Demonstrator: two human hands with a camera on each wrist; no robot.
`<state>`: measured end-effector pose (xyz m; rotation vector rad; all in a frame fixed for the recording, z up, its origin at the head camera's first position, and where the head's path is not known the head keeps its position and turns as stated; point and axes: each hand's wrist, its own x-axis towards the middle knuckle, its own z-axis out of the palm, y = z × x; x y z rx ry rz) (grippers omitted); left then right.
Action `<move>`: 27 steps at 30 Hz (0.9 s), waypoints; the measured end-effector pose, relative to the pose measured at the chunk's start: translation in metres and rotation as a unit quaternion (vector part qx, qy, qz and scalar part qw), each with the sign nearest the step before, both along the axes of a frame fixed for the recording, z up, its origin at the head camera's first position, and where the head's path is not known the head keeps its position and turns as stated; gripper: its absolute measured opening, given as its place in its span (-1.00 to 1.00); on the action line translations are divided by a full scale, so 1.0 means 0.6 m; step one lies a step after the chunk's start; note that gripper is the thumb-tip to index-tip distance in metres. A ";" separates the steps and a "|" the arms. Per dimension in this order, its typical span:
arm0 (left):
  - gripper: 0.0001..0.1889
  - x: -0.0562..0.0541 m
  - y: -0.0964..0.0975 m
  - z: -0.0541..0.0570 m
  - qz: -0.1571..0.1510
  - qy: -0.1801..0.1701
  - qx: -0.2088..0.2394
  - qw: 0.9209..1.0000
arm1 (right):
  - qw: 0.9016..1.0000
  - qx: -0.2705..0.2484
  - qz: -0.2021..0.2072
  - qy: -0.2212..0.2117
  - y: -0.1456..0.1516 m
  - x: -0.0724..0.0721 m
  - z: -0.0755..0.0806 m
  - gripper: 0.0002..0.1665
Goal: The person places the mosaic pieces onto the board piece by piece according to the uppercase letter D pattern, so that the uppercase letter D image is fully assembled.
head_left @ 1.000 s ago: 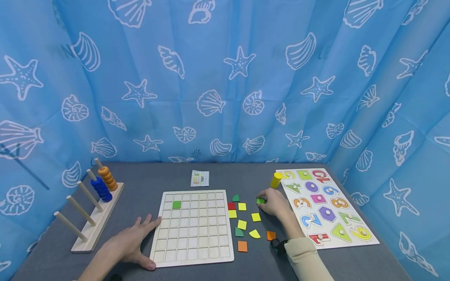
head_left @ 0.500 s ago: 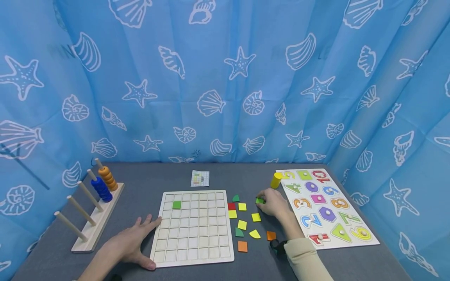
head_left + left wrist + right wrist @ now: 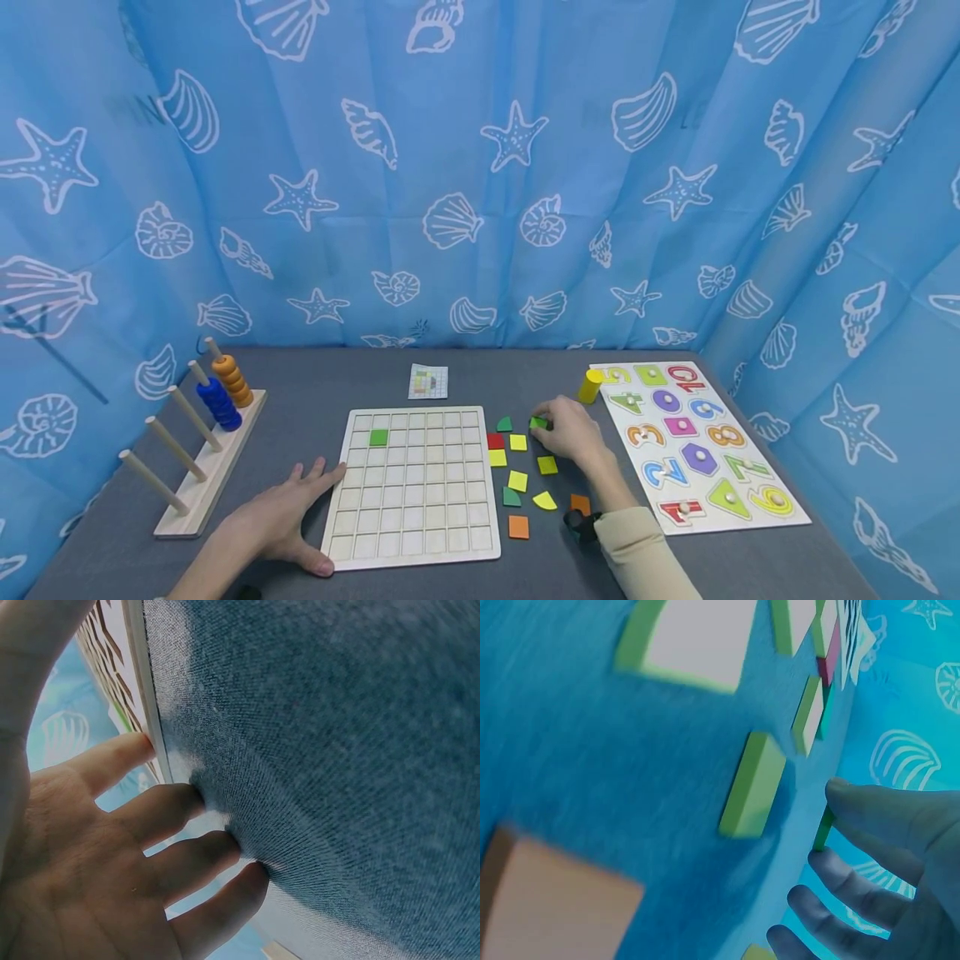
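Note:
My right hand (image 3: 572, 429) pinches a green square tile (image 3: 537, 423) between thumb and finger; in the right wrist view that tile (image 3: 823, 831) appears edge-on, lifted off the table. Left of it lies a pale wooden grid board (image 3: 410, 500), one green square tile (image 3: 378, 437) set in its upper left part. My left hand (image 3: 277, 517) lies spread at the board's left side, index fingertip and thumb against the edge. In the left wrist view the fingers (image 3: 195, 855) are extended, their tips on the cloth. Loose yellow squares (image 3: 517, 481), a red tile (image 3: 495, 443) and a yellow quarter-round (image 3: 544, 501) lie between board and right hand.
A peg stand (image 3: 210, 467) with blue and orange rings stands at the left. Behind the board lies a small printed card (image 3: 428, 382). A yellow cylinder (image 3: 590, 387) and a number puzzle board (image 3: 693, 454) are at the right. A blue curtain (image 3: 450, 167) hangs behind.
My right hand has moved a little to the left with the green tile pinched in it. The left hand has stayed at the board's edge.

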<state>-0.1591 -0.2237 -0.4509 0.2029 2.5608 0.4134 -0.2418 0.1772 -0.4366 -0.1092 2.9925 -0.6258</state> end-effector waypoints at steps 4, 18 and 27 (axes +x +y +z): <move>0.40 0.000 0.000 0.000 0.000 0.002 0.002 1.000 | 1.000 -0.005 0.010 0.009 -0.020 0.002 0.002 -0.72; 0.41 -0.001 0.000 0.004 -0.004 0.004 0.001 1.000 | 0.993 -0.036 0.096 0.052 -0.109 0.011 0.013 -0.70; 0.40 -0.001 0.002 0.003 -0.003 0.005 -0.009 1.000 | 0.989 -0.041 0.130 0.055 -0.170 0.008 0.006 -0.72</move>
